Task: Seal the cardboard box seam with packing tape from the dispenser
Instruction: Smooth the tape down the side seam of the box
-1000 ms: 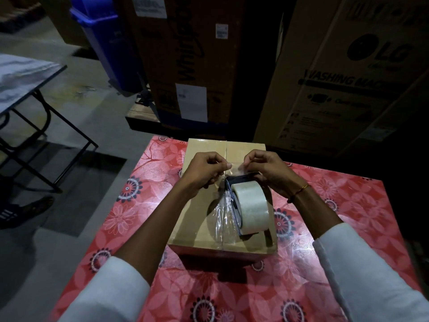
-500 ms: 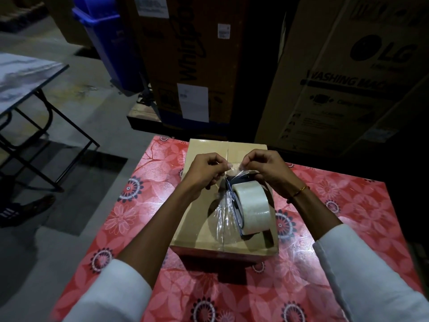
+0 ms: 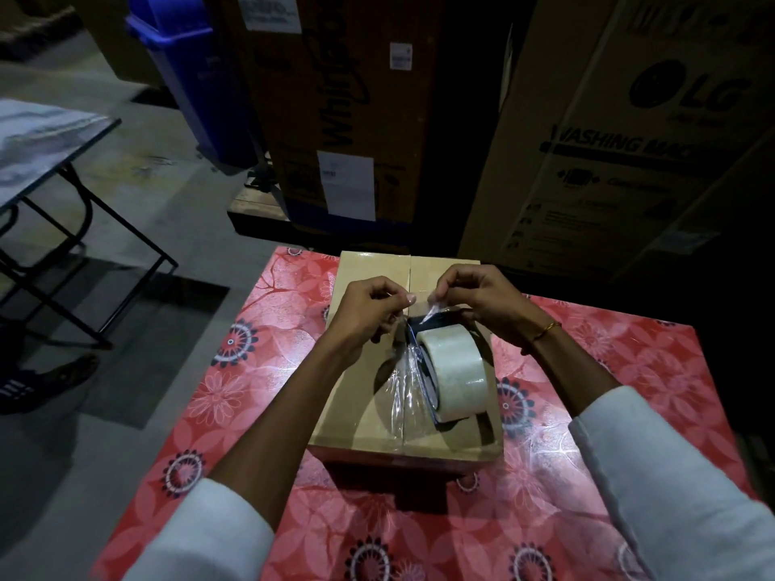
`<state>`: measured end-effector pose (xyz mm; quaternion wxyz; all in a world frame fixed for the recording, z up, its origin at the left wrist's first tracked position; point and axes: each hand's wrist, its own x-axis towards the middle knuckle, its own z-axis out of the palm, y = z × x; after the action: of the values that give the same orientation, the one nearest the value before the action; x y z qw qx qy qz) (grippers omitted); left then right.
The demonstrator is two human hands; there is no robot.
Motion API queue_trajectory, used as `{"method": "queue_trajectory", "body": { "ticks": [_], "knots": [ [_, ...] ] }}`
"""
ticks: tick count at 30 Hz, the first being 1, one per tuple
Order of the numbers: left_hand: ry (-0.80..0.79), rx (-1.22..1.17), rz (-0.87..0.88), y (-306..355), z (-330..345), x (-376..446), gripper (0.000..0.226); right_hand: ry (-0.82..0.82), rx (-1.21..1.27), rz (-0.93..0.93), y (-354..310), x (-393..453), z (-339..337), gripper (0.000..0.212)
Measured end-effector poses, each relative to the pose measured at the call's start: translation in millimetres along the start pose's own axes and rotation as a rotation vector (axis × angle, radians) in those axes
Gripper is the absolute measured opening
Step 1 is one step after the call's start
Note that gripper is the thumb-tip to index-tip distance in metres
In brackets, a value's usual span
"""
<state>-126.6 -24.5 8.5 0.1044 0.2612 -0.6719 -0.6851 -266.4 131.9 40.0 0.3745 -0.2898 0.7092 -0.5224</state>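
Note:
A small brown cardboard box (image 3: 369, 270) lies on the red flowered table (image 3: 260, 371), its centre seam running away from me. On the box top rests a tape dispenser with a roll of clear packing tape (image 3: 453, 371). A crinkled strip of clear tape (image 3: 404, 387) lies along the seam's near half. My left hand (image 3: 369, 316) and my right hand (image 3: 482, 304) hover over the middle of the box, both pinching the loose tape end (image 3: 434, 310) just above the dispenser's front.
Tall appliance cartons (image 3: 608, 132) stand right behind the table. A blue bin (image 3: 188, 73) is at the back left. A folding table (image 3: 46, 148) stands on the concrete floor at the left, with another person's foot (image 3: 54, 375) near it.
Both hands have lifted slightly, and the right fingers have pulled the tape end up off the dispenser. The box and the roll stay in place.

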Motion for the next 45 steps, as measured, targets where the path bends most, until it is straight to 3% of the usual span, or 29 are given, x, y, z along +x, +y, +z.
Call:
{"method": "queue_trajectory", "body": {
  "ticks": [10, 21, 27, 31, 33, 38, 45],
  "knots": [
    [0.007, -0.046, -0.026, -4, -3, 2, 0.01, -0.14, 0.05, 0.091, -1, 4, -12, 0.019],
    [-0.017, -0.066, -0.046, 0, -7, 3, 0.006, 0.002, 0.092, -0.013, 5, 2, 2, 0.02],
    [-0.302, -0.189, -0.184, 6, -28, 6, 0.024, 0.04, 0.054, -0.096, 8, -5, 15, 0.015],
    [-0.5, -0.509, -0.299, 5, -50, 8, 0.051, 0.094, 0.033, -0.099, 9, -4, 20, 0.014],
    [-0.471, -0.508, -0.321, 2, -54, 8, 0.053, 0.122, 0.067, -0.08, 10, -3, 20, 0.015],
    [-0.255, -0.109, -0.19, 8, -27, 3, 0.036, 0.105, 0.024, -0.106, 8, 0, 21, 0.016],
    [-0.138, -0.042, -0.107, 5, -14, 14, 0.018, 0.084, -0.009, -0.108, 6, -1, 20, 0.018]
  ]
}}
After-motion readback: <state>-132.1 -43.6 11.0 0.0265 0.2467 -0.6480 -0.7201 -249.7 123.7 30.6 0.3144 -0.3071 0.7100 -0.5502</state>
